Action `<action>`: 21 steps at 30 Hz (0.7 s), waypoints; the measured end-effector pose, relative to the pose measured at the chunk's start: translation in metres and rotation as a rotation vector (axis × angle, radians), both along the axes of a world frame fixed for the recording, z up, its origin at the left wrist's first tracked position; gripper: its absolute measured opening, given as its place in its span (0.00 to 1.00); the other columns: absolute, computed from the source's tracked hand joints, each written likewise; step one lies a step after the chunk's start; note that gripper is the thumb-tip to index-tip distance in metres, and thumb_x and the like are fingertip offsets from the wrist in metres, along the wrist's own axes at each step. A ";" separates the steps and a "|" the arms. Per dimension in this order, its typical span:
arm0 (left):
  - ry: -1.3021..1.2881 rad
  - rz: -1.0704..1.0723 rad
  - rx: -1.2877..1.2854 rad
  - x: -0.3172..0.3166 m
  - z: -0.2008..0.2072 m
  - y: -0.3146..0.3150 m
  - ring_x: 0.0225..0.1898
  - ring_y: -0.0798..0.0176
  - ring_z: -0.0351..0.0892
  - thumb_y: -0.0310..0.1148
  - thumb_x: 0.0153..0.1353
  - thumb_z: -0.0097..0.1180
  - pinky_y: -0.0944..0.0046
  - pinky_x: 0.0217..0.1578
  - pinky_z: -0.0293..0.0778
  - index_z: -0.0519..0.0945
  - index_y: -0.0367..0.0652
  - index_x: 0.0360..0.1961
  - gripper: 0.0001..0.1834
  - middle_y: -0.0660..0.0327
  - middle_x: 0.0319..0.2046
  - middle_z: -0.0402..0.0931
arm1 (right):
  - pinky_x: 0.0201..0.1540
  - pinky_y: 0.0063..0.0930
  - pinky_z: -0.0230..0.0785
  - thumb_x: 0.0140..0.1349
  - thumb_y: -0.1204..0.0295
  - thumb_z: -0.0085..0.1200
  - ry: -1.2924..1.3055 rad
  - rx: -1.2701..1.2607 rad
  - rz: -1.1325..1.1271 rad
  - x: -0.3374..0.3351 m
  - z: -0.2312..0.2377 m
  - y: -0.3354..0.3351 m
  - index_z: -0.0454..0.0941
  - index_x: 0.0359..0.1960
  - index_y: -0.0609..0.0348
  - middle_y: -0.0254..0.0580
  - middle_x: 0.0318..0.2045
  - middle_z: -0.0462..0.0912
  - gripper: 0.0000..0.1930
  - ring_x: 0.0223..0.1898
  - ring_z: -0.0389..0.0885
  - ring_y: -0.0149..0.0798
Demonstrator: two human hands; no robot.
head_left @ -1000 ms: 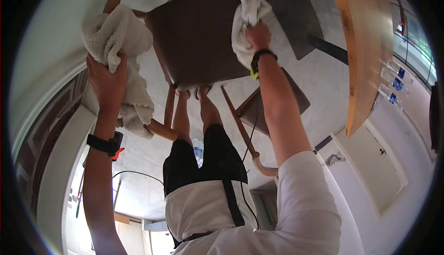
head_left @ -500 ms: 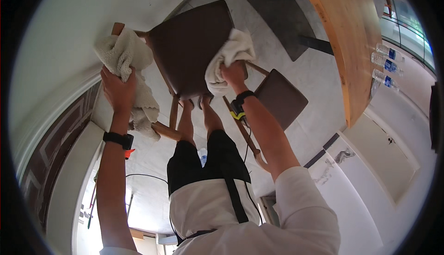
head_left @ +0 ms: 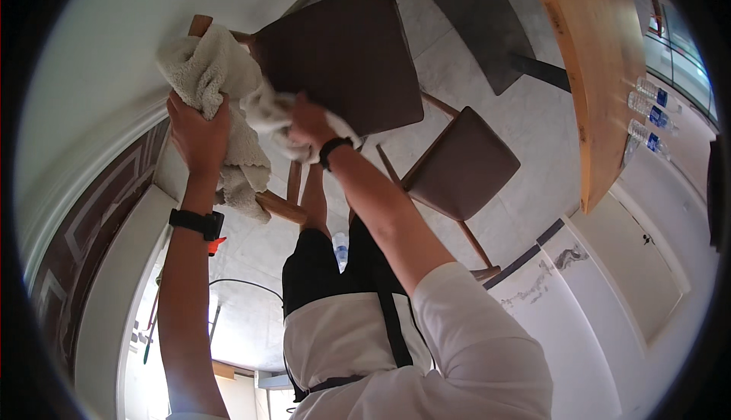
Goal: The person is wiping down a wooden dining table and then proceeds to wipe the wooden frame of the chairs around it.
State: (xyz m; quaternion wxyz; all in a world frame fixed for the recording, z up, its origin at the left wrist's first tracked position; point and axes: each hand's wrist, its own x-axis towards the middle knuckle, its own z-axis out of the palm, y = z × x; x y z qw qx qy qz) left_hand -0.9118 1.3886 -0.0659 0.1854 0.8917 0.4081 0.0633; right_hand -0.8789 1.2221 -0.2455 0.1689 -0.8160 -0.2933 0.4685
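Note:
A wooden chair with a dark brown padded seat (head_left: pixel 339 54) stands in front of me. A fluffy cream cloth (head_left: pixel 209 62) is draped over its wooden backrest (head_left: pixel 282 207) at the left. My left hand (head_left: pixel 199 132) is closed round that cloth on the backrest. My right hand (head_left: pixel 311 124) is closed on a second cream cloth (head_left: pixel 268 111), bunched at the seat's near left edge, next to the draped cloth. Motion blurs the right hand somewhat, and its fingertips are partly hidden.
A second brown-seated chair (head_left: pixel 464 165) stands at the right. Beyond it is a wooden table (head_left: pixel 601 62) with a dark base (head_left: pixel 487 31) and several plastic bottles (head_left: pixel 652 119). A white wall (head_left: pixel 99 77) runs close along the left. A bottle (head_left: pixel 340 249) shows between my legs.
My right hand has swept left with its cloth, from the seat's right side to its near left edge. My left hand keeps its hold. The view has shifted slightly.

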 end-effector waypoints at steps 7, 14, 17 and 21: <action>0.012 -0.045 -0.020 0.002 -0.004 0.000 0.50 0.34 0.73 0.40 0.51 0.65 0.42 0.48 0.69 0.66 0.34 0.54 0.34 0.42 0.47 0.71 | 0.50 0.43 0.76 0.48 0.70 0.56 -0.102 0.108 0.114 0.009 -0.011 -0.003 0.78 0.55 0.44 0.54 0.50 0.72 0.27 0.50 0.78 0.54; 0.118 -0.053 0.072 -0.010 0.005 0.010 0.51 0.34 0.71 0.40 0.55 0.62 0.42 0.49 0.68 0.65 0.32 0.55 0.32 0.42 0.50 0.67 | 0.57 0.49 0.70 0.46 0.63 0.68 -0.429 0.113 -0.565 0.052 0.034 -0.030 0.63 0.67 0.40 0.53 0.61 0.65 0.42 0.61 0.67 0.59; 0.039 -0.060 -0.046 0.010 -0.003 -0.013 0.53 0.34 0.69 0.38 0.55 0.62 0.42 0.51 0.67 0.64 0.32 0.56 0.32 0.42 0.52 0.65 | 0.73 0.52 0.35 0.47 0.45 0.64 -0.208 0.023 -0.426 0.064 0.006 -0.081 0.40 0.74 0.48 0.60 0.71 0.49 0.58 0.72 0.45 0.63; 0.022 -0.155 0.079 -0.001 -0.008 -0.001 0.58 0.35 0.64 0.35 0.55 0.61 0.43 0.54 0.67 0.62 0.32 0.59 0.34 0.40 0.52 0.64 | 0.70 0.51 0.48 0.51 0.44 0.60 0.047 0.101 -0.569 0.045 0.074 -0.083 0.42 0.74 0.50 0.68 0.69 0.51 0.54 0.69 0.53 0.69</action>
